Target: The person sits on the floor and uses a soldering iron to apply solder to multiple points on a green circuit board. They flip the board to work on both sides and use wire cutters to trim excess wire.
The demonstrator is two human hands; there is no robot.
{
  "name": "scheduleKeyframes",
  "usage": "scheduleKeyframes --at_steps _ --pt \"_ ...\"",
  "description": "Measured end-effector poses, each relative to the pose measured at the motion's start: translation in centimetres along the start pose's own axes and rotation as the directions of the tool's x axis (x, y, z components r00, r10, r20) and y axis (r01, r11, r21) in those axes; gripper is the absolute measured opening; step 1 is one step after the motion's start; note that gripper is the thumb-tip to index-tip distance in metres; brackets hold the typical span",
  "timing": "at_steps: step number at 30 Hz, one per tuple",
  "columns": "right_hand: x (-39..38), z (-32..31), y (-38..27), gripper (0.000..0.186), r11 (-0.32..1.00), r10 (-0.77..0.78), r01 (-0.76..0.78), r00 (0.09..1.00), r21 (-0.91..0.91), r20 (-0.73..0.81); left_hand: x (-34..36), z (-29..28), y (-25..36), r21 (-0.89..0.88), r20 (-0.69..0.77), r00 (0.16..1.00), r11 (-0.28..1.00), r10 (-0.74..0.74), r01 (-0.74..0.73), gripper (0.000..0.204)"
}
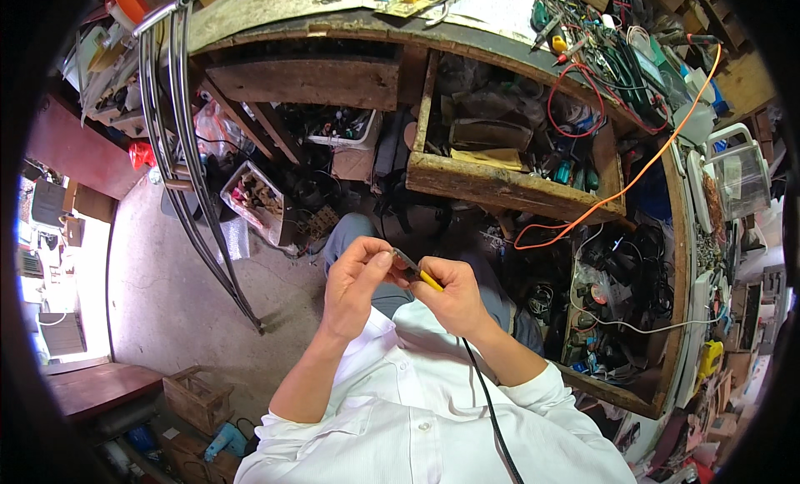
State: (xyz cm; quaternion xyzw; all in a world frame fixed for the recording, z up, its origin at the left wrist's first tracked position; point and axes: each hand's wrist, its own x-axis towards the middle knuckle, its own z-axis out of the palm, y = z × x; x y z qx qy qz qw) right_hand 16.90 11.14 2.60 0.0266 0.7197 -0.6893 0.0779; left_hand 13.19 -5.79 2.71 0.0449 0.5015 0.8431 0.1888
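In front of my lap, both hands work close together on a small slim tool with a yellow handle and a grey, metal-looking front part; its exact kind is hard to make out. My right hand is closed round the yellow end. With thumb and fingers pinched, my left hand holds the grey end, and its fingertips hide part of it. A black cord runs down from below my right hand over the white shirt; whether it joins the tool cannot be seen.
Beyond my knees stands a worn wooden workbench with an open, cluttered drawer. An orange cable hangs over the drawer's right side. Bent metal tubes rise at the left, near a box of scraps on the floor.
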Motion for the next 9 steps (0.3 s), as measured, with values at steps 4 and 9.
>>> scheduleKeyframes --at_steps 4,9 --pt "0.0 0.1 -0.6 0.020 0.978 -0.144 0.137 0.989 -0.160 -0.035 0.0 -0.6 -0.4 0.276 0.005 0.998 0.959 0.056 -0.055 0.016" --pt "0.2 0.4 -0.6 0.025 0.903 -0.314 0.272 0.946 -0.332 -0.078 -0.2 -1.9 0.5 0.609 0.058 0.995 0.787 0.080 -0.098 0.020"
